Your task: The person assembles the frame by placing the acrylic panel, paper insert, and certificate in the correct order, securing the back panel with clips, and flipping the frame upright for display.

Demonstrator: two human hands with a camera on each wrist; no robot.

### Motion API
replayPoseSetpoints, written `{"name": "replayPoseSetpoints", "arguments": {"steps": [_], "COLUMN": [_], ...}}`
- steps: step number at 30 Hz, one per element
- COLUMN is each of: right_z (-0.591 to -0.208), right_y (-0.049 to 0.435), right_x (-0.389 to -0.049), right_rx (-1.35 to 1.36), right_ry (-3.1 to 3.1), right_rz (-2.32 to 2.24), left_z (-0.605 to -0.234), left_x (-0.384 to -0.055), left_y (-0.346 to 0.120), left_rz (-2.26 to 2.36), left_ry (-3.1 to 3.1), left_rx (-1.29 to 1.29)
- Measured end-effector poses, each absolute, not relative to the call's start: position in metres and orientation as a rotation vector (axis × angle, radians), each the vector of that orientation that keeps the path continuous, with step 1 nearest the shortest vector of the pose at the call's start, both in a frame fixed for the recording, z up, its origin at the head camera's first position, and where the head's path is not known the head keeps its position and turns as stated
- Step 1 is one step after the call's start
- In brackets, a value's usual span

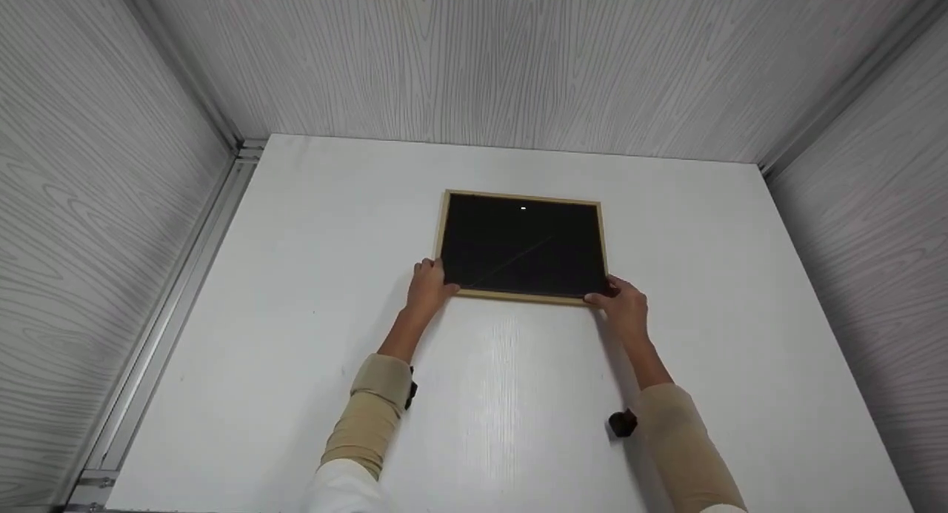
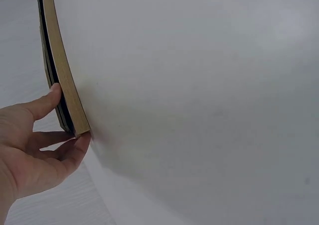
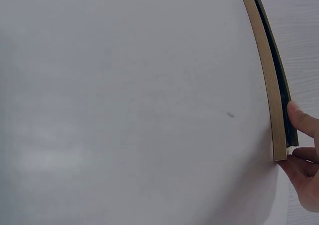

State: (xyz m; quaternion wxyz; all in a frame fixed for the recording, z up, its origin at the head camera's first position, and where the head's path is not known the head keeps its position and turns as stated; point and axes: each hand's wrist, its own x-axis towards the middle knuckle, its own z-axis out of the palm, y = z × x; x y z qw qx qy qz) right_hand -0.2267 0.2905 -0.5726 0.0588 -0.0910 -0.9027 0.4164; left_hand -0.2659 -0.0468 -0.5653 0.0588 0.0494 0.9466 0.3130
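Note:
A small wood-framed blackboard [image 1: 526, 246] is at the far middle of the white tabletop, its black face toward the head camera. A faint diagonal line and a small bright spot show on it. At its near left corner my left hand [image 1: 428, 287] grips the frame, thumb on the near edge and fingers at the side. My right hand [image 1: 626, 309] holds the near right corner likewise. Both wrist views show the pale wooden edge [image 2: 70, 85] of the frame between thumb and fingers. Whether the blackboard's far side touches the table, I cannot tell.
The white tabletop [image 1: 326, 276] is bounded by a grey wood-grain back wall [image 1: 511, 69] and side walls. A metal rail [image 1: 178, 298] runs along the left edge. Dark wrist devices [image 1: 622, 424] sit on the inner side of both forearms.

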Motion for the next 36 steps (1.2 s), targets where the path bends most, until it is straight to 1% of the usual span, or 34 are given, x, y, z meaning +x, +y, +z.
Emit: {"name": "replayPoseSetpoints", "arguments": {"steps": [5,12,18,25,36], "right_z": [-0.571,-0.570,-0.568,-0.563,-0.564], "right_y": [0.287,0.281,0.279,0.275,0.272], "right_x": [-0.230,-0.231,-0.229,-0.226,-0.221], "right_rx": [-0.389,-0.470,-0.483,-0.468,-0.430], "right_ry": [-2.733,-2.719,-2.758,-2.749,-2.765], "right_rz": [1.213,1.258,1.184,1.308,1.305], "left_z": [-0.565,-0.565,-0.566,-0.567,-0.567], "left_x": [-0.266,-0.263,-0.262,-0.262,-0.262], "left_y": [-0.045,-0.044,-0.046,-0.050,-0.052], "left_rz": [0.980,1.009,1.045,1.062,1.078], "left_ry": [2.865,2.895,2.907,2.910,2.845], "left_rx": [0.107,0.087,0.124,0.124,0.097]}}
